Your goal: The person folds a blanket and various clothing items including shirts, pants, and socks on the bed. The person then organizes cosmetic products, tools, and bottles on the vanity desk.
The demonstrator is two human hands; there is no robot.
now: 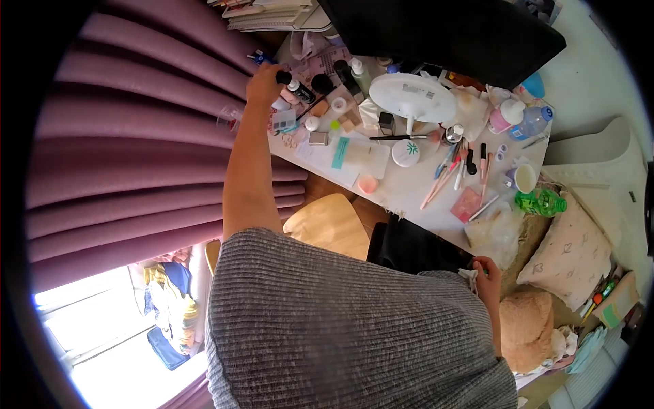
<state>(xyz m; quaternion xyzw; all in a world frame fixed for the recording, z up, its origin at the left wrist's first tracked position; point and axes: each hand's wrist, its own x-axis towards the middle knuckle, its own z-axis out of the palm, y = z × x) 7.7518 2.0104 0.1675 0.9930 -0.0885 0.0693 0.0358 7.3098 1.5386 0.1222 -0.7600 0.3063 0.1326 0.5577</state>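
At the far left end of the cluttered table, my left hand is closed, fingers curled. A small dark round-ended item shows at its fingers; what it is cannot be made out. Close by are a black bottle with a white cap, a blue item and a white-and-grey packet. My right hand, low at the right, has its fingers bent around a crumpled white tissue. It is beside a shiny black item at the table's front edge.
A white round mirror shows its back before a black monitor. Makeup brushes, a paper cup and a green bottle occupy the right side. A wooden chair seat is below; purple curtains hang left.
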